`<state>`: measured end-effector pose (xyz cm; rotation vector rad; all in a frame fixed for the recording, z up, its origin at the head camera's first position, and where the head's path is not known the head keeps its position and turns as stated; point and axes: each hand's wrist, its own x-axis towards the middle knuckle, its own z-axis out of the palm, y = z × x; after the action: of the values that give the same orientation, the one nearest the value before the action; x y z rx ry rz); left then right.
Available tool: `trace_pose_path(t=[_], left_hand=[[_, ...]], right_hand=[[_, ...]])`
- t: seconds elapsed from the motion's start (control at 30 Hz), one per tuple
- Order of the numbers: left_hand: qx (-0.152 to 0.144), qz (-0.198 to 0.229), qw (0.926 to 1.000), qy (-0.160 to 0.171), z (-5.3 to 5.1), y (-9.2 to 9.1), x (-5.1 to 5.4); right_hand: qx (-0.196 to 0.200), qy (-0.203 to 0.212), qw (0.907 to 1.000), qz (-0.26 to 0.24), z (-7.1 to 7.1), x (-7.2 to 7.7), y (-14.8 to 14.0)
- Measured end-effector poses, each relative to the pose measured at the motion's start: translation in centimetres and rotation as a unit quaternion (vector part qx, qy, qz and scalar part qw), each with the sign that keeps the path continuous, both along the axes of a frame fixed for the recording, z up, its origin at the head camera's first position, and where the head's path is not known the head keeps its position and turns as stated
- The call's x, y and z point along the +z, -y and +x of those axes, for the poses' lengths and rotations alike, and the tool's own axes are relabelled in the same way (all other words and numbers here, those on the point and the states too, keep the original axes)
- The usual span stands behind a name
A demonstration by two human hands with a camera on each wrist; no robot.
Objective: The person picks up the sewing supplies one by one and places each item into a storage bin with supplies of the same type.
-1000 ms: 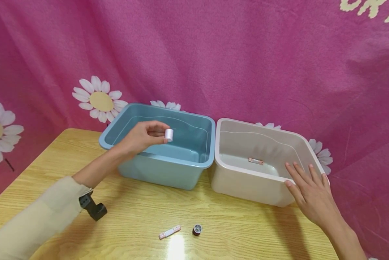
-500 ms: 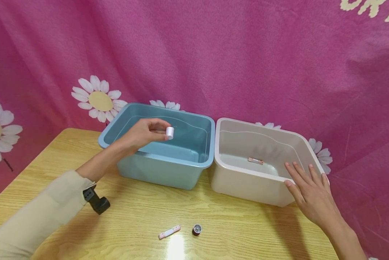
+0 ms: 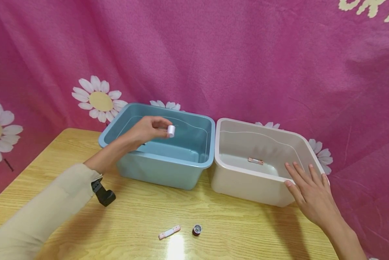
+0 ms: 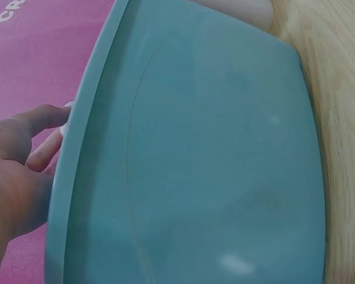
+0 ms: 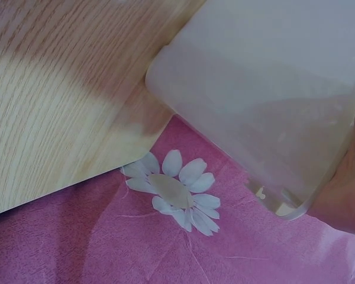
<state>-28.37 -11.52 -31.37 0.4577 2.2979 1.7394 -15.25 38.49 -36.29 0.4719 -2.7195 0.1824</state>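
Between thumb and fingers, my left hand (image 3: pixel 149 130) pinches a small white spool (image 3: pixel 171 131) above the blue bin (image 3: pixel 162 177). In the left wrist view the bin's rim (image 4: pixel 68 171) hides most of the spool and the fingertips of that hand (image 4: pixel 23 160). My right hand (image 3: pixel 315 195) lies with spread, straight fingers over the near right rim of the beige bin (image 3: pixel 246 187); the right wrist view catches only part of the hand (image 5: pixel 346 195) at the bin's edge (image 5: pixel 254 118). A small pinkish packet (image 3: pixel 255 161) lies inside the beige bin.
On the wooden table (image 3: pixel 132 224), in front of the bins, lie another pinkish packet (image 3: pixel 169 232) and a dark spool (image 3: pixel 197 229) standing on end. A pink curtain (image 3: pixel 214 61) with daisies hangs right behind the bins, which stand side by side.
My left hand has shifted slightly up and to the right with the white spool, over the blue bin. The right hand has stayed in place.
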Motion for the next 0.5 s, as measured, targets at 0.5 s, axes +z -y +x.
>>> trace_pose_path(t=[0.5], left_hand=[[-0.003,-0.053,0.9986,0.005,-1.8,-0.3,-0.9]], right_hand=[[0.004,-0.004,1.0000,-0.004,-0.1,-0.1,0.0]])
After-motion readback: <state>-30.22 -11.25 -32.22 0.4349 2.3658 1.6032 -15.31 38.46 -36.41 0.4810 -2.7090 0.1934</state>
